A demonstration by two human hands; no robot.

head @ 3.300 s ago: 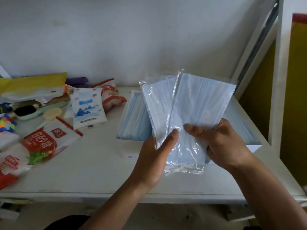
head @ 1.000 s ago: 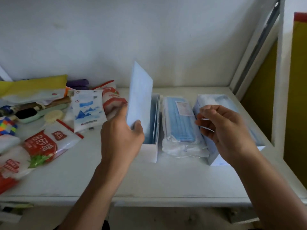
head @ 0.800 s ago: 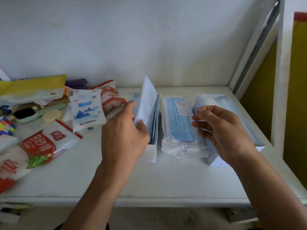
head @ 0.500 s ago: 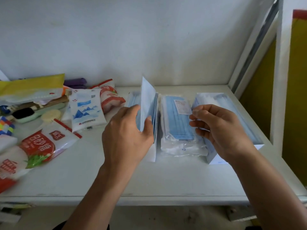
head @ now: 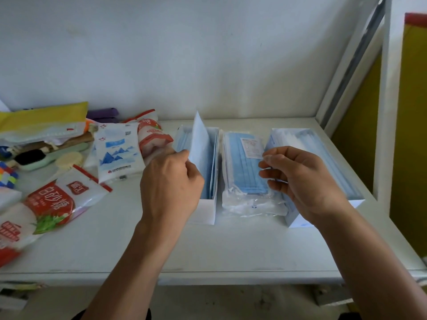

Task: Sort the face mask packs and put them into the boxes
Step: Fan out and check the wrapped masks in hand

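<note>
Two white boxes stand on the white table [head: 231, 250]. My left hand [head: 171, 181] pinches a thin blue mask pack [head: 201, 144] that stands upright inside the left box [head: 206, 212], among other blue packs. Between the boxes lies a clear plastic bundle of blue masks [head: 242, 172] with a small label. My right hand [head: 300, 181] hovers over the left rim of the right box [head: 300, 221], fingers loosely curled, and I see nothing in it. Pale blue packs [head: 323, 153] fill the right box.
Clutter covers the table's left side: a red and white sugar bag [head: 53, 199], a white pouch with blue mountains [head: 117, 153], a yellow pack [head: 41, 121] and a green brush [head: 34, 158]. A white metal frame post [head: 383, 112] borders the right edge.
Both hands earlier held two packs fanned out. Since then my left hand has lowered one pack down into the left box, and my right hand has stayed over the right box.
</note>
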